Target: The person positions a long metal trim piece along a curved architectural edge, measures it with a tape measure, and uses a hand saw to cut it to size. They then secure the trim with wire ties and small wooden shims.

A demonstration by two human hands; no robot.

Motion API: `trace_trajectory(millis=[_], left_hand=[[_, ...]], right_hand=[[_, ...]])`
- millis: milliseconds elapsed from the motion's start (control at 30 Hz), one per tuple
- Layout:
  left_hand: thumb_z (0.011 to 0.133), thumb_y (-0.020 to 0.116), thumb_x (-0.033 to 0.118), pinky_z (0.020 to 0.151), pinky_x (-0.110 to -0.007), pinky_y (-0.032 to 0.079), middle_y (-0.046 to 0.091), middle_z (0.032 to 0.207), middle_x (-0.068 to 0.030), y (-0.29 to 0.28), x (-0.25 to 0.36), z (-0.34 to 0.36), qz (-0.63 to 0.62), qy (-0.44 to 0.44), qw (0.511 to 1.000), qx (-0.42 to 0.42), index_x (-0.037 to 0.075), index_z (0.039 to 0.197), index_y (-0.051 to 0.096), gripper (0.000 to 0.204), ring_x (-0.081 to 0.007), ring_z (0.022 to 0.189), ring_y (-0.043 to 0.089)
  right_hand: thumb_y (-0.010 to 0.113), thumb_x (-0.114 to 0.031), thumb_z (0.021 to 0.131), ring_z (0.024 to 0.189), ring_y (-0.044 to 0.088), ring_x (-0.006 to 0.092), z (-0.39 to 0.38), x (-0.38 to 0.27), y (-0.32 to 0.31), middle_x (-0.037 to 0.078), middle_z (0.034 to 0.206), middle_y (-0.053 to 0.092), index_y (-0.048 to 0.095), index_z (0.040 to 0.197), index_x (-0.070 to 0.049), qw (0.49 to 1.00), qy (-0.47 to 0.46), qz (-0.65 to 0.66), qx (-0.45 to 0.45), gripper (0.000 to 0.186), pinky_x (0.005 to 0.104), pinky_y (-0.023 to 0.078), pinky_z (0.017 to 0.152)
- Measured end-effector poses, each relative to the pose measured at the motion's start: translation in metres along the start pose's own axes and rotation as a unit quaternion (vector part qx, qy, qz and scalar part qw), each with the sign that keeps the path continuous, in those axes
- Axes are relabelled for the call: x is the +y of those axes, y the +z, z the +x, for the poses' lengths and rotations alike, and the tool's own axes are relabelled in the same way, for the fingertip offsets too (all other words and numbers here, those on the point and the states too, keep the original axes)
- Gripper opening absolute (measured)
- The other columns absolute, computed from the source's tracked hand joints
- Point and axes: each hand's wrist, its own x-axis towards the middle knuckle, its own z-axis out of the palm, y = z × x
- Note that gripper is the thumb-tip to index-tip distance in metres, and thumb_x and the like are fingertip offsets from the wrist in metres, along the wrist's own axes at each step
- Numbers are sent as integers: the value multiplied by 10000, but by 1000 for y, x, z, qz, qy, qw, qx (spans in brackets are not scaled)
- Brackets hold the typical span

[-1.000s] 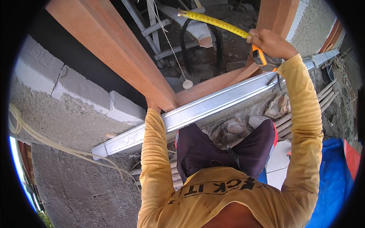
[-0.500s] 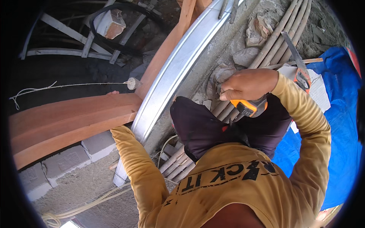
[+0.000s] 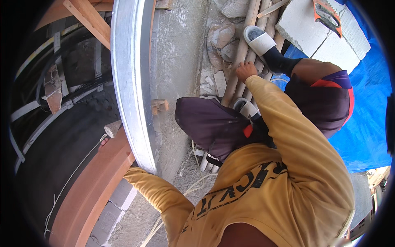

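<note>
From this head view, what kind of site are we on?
Most likely an outdoor building site, up on a concrete wall top. Signs: a long metal channel laid along the edge, pale masonry blocks with a saw on them, and a blue tarp beside a bundle of poles.

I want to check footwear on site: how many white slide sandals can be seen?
2. One white sandal is on the outstretched foot, resting on the pipes near the right hand. The other white sandal is tucked under the bent knee, partly hidden.
</note>
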Motion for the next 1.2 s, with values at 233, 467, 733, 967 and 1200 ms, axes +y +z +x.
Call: trace_trajectory(millis=[233, 467, 733, 967, 1200], left_hand=[[942, 290, 424, 993, -464, 381, 495, 1253, -161, 5, -12, 3, -22, 37, 999, -6, -27, 1268, 472, 586, -324, 1181, 466], [938, 285, 424, 1011, -473, 353, 470, 1287, -158, 7, -14, 3, -38, 48, 998, 0, -29, 1279, 460, 593, -328, 1208, 439], [934, 280, 424, 1033, -484, 321, 441, 1327, -154, 16, -8, 2, -79, 41, 996, 1, -31, 1291, 447, 602, -332, 1239, 409], [934, 257, 452, 1017, -469, 347, 454, 1295, -181, 0, -11, 4, -65, 41, 997, -3, -51, 1293, 438, 644, -328, 1213, 436], [919, 213, 542, 1036, -463, 322, 443, 1312, -162, 4, -7, -1, -7, 36, 999, -7, -26, 1340, 384, 728, -317, 1236, 413]], right_hand=[[458, -266, 888, 907, 577, 247, -14, 15, 41, 96, 966, 553, 540, 1169, -91, 993, 13, 46, 112, 341, 363, 422, 781], [533, -579, 806, 1002, 521, 311, -10, -3, -17, 157, 1050, 541, 534, 1198, -52, 950, 103, 187, 227, 657, 423, 378, 850], [500, -574, 838, 1035, 555, 386, -8, -161, -189, 209, 1130, 552, 496, 1290, -87, 839, -276, 469, 2, 664, 439, 433, 880], [549, -473, 851, 1054, 561, 367, 0, -200, -170, 254, 1089, 594, 454, 1317, -60, 786, -303, 532, -86, 631, 405, 439, 888], [546, -369, 886, 1020, 563, 381, -43, -231, -146, 296, 1070, 570, 401, 1335, -3, 754, -183, 630, -19, 597, 411, 428, 872]])
